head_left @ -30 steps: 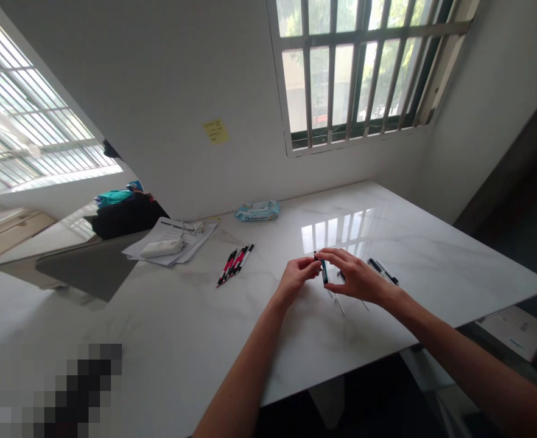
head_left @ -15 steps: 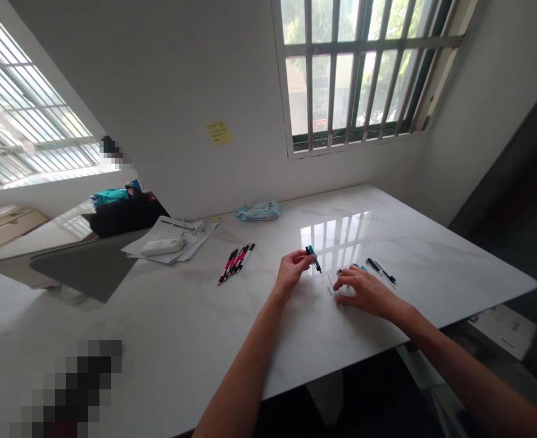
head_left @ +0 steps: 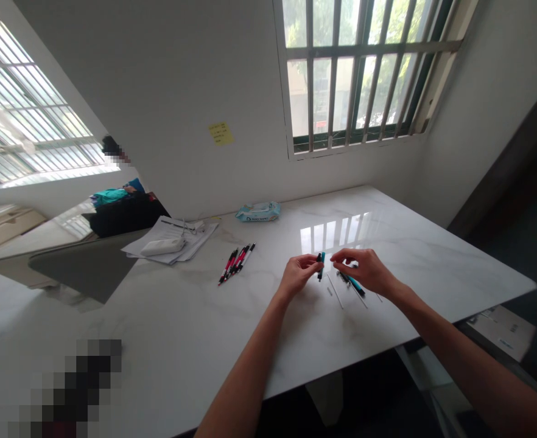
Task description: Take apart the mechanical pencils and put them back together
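Lifted off the tabletop, the narrowly curled right hand (head_left: 364,271) is brought just beside an upright teal-and-black pen (head_left: 321,266), which is pinched by the left hand (head_left: 298,274).

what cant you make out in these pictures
Head view only:
Teal pen: upper part partly covered by the left hand.
Thin pieces on the table: too small to name; those nearest the right hand are partly hidden by it.
Yellow sticky note: writing too small to read.
Bottom-left corner: pixelated patch hides what lies there.
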{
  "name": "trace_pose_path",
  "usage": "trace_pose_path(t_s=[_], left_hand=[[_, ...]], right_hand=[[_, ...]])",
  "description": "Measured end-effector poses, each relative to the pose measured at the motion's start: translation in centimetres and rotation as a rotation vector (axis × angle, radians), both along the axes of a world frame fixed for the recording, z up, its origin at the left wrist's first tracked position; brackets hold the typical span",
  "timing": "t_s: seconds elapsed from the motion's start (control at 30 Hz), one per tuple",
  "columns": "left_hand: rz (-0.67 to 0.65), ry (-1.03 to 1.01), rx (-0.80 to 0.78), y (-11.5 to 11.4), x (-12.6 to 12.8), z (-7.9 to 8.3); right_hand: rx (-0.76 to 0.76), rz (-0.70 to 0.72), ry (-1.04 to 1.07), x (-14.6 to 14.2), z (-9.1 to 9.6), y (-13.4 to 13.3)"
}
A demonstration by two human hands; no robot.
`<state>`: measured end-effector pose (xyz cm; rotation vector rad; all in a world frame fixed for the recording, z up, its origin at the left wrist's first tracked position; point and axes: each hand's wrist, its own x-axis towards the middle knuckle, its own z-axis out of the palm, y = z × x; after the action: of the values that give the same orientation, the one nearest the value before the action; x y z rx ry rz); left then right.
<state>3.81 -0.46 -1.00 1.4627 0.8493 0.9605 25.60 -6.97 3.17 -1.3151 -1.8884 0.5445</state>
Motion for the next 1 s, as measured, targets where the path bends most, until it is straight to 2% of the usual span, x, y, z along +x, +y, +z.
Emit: trace_pose_path(t_s=[0.23, 0.53, 0.6, 0.67, 0.77, 0.87, 1.0], left_hand=[[-0.031, 0.035, 0.028, 0.0, 0.0, -0.2], [-0.087, 0.044, 0.035, -0.2, 0.0, -0.1], [-0.082, 0.039, 0.034, -0.1, 0.0, -0.1], [-0.052, 0.021, 0.029, -0.1, -0.1, 0.0], [0.012, 0.003, 0.036, 0.0, -0.3, 0.3], [0.043, 0.004, 0.047, 0.2, -0.5, 0.4], [0.043, -0.005, 0.04, 0.3, -0.4, 0.3]], right_hand=[[0.086, 0.004, -0.092, 0.5, 2.3, 1.7], [0.048, 0.15, -0.16, 0.5, 2.5, 2.6], [0.035, 0.105, -0.15, 0.5, 2.6, 2.3], [0.038, -0.008, -0.207, 0.4, 2.6, 1.7], [-0.021, -0.151, -0.434, -0.4, 1.9, 0.1], [-0.153, -0.173, -0.623, -1.8, 0.2, -1.8], [-0.244, -0.197, -0.722, -3.3, -1.8, -3.4]])
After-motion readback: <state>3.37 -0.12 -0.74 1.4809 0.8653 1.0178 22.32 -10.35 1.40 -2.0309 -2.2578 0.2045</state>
